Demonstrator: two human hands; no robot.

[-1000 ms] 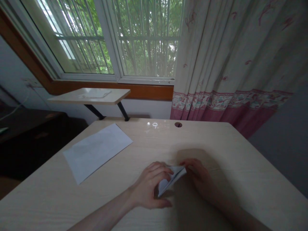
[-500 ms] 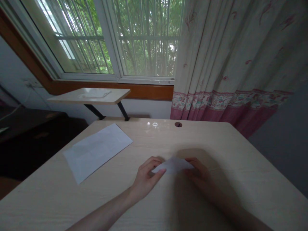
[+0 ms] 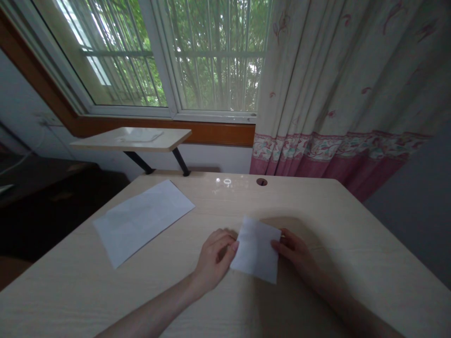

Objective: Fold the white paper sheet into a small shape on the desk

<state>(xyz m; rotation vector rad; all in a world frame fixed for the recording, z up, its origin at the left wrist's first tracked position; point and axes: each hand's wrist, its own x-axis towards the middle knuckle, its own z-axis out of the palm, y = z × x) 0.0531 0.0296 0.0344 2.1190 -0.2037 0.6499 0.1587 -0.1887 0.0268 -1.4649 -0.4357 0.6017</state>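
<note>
Between my hands, just over the desk [image 3: 211, 310], is a small, roughly square piece of white paper [image 3: 257, 251]. My left hand [image 3: 215, 256] pinches its left edge, thumb on top and fingers curled behind. At the right edge, my right hand [image 3: 294, 251] grips it near the upper corner, with the thumb on the face and the fingers partly hidden behind. The paper's face is turned up towards me and looks blank. A larger white sheet of paper [image 3: 144, 220] lies flat on the desk to the left, apart from both hands.
A small raised shelf [image 3: 169, 138] on black legs stands at the desk's back left, with a flat white item [image 3: 143, 135] on it. A round cable hole [image 3: 261, 182] is near the back edge. A window and a curtain [image 3: 303, 145] are behind.
The small paper has turned from a nearly edge-on, bowed position to show its flat face. My hands stay in about the same place. The larger sheet has not moved.
</note>
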